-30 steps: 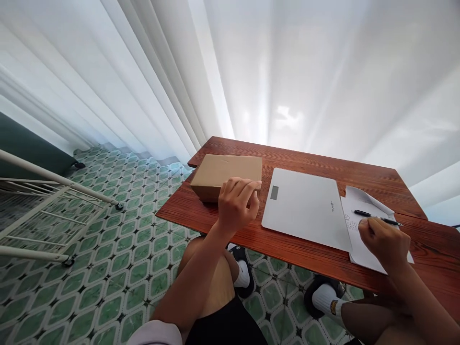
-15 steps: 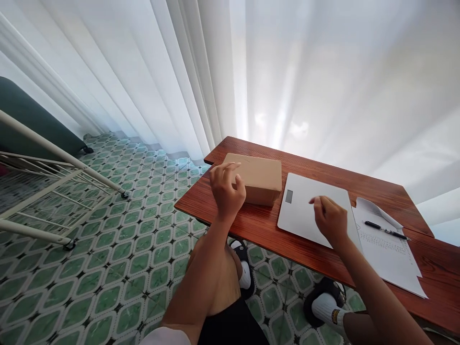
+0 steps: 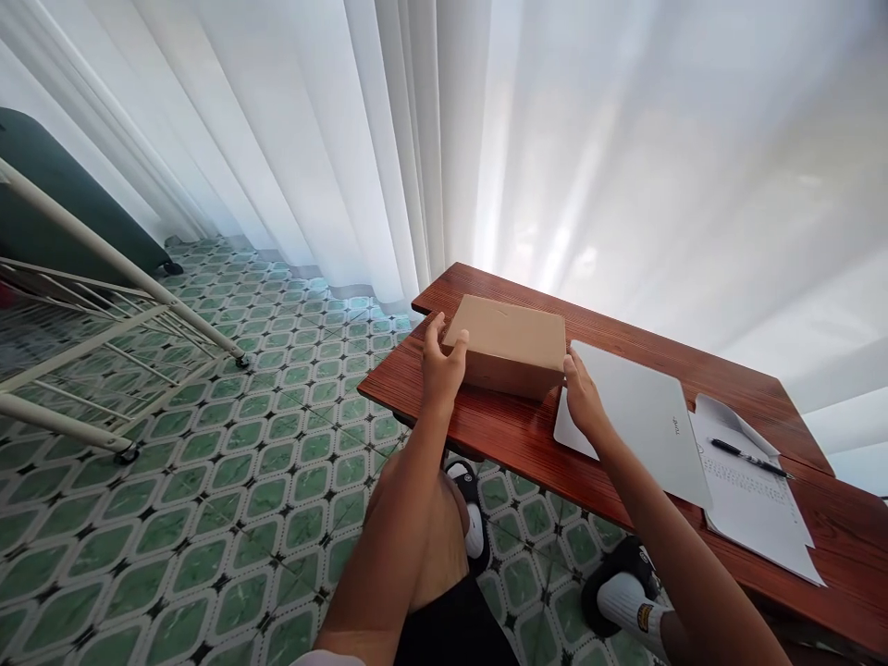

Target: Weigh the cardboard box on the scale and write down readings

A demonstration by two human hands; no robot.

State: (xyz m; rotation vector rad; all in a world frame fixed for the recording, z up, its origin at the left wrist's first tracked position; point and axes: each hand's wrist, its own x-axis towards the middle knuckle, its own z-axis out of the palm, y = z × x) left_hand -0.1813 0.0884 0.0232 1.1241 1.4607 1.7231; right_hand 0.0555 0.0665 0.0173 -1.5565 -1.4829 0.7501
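Cardboard box [image 3: 510, 333] is sitting on the desk [image 3: 513, 442], toward its left end, just beside the flat white slab [image 3: 645, 416]. It's showing plain matte brown, oblong and low, edges looking straight. Top face is lying flat and closed, catching light, with a small faint crease near the far edge. Near side is falling into shadow, reading darker brown.

Left hand [image 3: 444, 367] is flanking the left end, fingers open, thumb standing apart at the near corner. Right hand [image 3: 583, 395] is lining up along the right end, fingers extending, uncurled, and partly covering the slab. Can't tell if either is pressing on the cardboard. Black pen [image 3: 753, 459] is lying across paper sheets [image 3: 756, 523] right of the slab.
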